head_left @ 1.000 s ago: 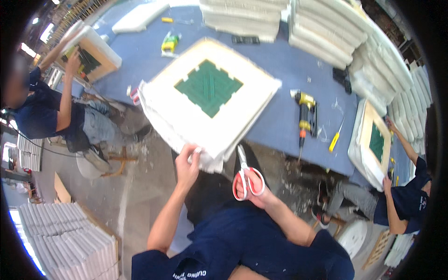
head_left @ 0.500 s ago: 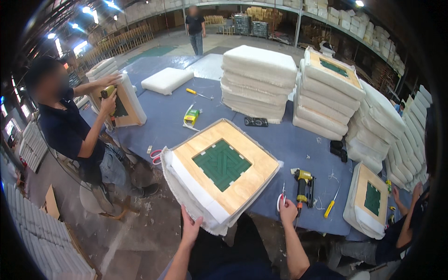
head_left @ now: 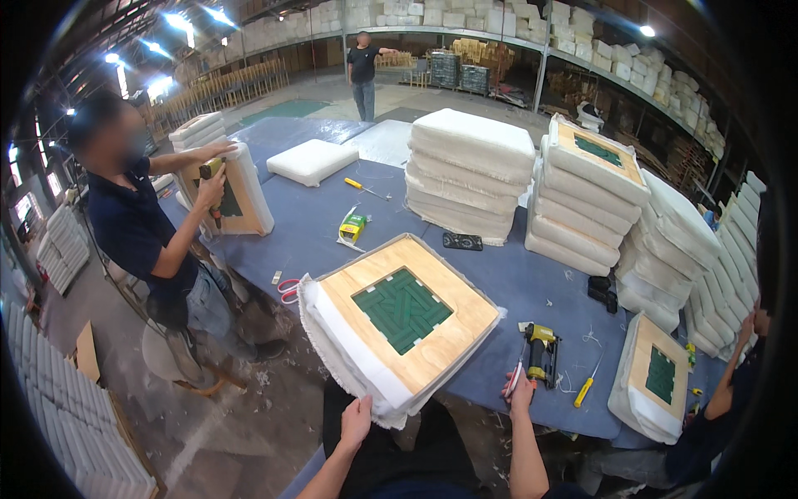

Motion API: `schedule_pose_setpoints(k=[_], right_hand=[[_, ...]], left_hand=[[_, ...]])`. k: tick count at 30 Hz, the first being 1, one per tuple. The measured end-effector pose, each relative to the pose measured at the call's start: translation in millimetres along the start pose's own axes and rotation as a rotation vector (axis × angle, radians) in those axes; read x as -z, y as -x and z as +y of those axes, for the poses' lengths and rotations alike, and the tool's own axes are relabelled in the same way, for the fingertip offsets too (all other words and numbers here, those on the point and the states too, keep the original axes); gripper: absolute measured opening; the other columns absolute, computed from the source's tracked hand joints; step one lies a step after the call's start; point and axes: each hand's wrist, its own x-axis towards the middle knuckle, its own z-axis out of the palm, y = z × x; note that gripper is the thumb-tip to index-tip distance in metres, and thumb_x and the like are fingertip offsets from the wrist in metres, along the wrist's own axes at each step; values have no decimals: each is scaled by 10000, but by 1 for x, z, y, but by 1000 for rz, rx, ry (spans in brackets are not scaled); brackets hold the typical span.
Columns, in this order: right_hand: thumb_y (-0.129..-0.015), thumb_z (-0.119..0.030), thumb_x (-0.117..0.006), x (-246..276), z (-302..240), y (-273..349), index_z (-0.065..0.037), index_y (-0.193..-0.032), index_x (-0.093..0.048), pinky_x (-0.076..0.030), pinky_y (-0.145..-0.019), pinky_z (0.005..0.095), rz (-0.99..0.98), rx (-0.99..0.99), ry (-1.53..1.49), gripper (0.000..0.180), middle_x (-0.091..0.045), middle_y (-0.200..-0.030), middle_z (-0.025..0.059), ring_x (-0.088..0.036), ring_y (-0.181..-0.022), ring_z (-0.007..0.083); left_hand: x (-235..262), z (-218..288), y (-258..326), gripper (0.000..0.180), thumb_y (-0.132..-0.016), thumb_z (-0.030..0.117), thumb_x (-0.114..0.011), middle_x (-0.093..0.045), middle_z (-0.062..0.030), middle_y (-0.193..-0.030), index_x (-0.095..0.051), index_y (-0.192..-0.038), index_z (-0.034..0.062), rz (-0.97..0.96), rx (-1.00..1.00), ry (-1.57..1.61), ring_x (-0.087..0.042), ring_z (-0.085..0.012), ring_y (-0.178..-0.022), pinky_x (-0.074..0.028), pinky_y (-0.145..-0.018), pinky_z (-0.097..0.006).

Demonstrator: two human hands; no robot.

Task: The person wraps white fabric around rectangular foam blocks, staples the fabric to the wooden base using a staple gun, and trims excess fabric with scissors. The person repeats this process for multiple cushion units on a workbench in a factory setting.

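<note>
A padded seat cushion (head_left: 453, 333) lies tilted with its wooden underside up, its near corner past the table edge. Green webbing (head_left: 403, 310) fills the square opening in the wood. White fabric (head_left: 343, 348) hangs loose along its left side. At the near corner my left hand (head_left: 357, 419) is closed, pinching the fabric edge. My right hand (head_left: 519, 391) is closed around a pair of scissors (head_left: 515, 376), partly hidden by the fingers. Just beyond that hand is a yellow and black staple gun (head_left: 541, 353), lying on the blue table (head_left: 490, 270).
Red-handled scissors (head_left: 288, 290) and a green-yellow box (head_left: 352, 227) lie left of the cushion. A yellow screwdriver (head_left: 585, 391) is at right. Stacked white cushions (head_left: 470, 170) stand behind. One co-worker (head_left: 137, 200) at left holds a staple gun; another works at far right.
My left hand has closed on the fabric at the near corner. The scissors in my right hand have turned slightly. The view has tilted upward, and a distant person has raised an arm.
</note>
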Motion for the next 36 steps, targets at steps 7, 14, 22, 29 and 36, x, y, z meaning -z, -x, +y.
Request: schedule_pose_setpoints(k=[7, 14, 22, 29, 36], right_hand=[[-1081, -523, -585, -2, -6, -28, -3, -1045, -733, -506, -536, 347, 78, 137, 503, 542, -663, -700, 67, -685, -610, 190], [-1031, -214, -587, -42, 21, 8, -31, -1465, -547, -444, -954, 510, 405, 668, 970, 473, -642, -1277, 183, -598, -1187, 396], [-1025, -196, -584, -51, 11, 15, -18, -1455, -556, -429, -950, 525, 427, 635, 960, 466, -635, -1221, 182, -600, -1175, 391], [-1033, -208, -579, -50, 12, 12, -17, -1458, -553, -436, -971, 522, 414, 655, 953, 466, -645, -1232, 176, -600, -1189, 389], [-1043, -229, -570, -40, 16, 9, -21, -1449, -568, -453, -927, 534, 452, 738, 977, 455, -651, -1197, 190, -617, -1141, 406]], left_hand=[[56, -3, 62, 422, -1026, 402, -669, -722, -209, -829, -727, -849, 23, -129, -407, -291, -705, -445, -824, -538, -732, -534], [37, 78, 155, 233, -969, 213, -715, -730, -176, -846, -768, -860, 15, -659, -822, -7, -703, -367, -795, -555, -763, -463], [37, 154, 107, 158, -1038, 112, -677, -743, -117, -1146, -710, -1182, 55, -700, -832, 107, -703, -316, -1087, -529, -968, -407], [91, 246, 100, 30, -1004, 107, -710, -749, -135, -1032, -684, -1003, 94, -697, -1125, 721, -714, -254, -936, -484, -1001, -510], [154, 337, 136, 456, -1080, 322, -583, -664, -48, -678, -739, -726, 80, -1230, -1494, 1292, -622, -211, -622, -571, -872, -519]])
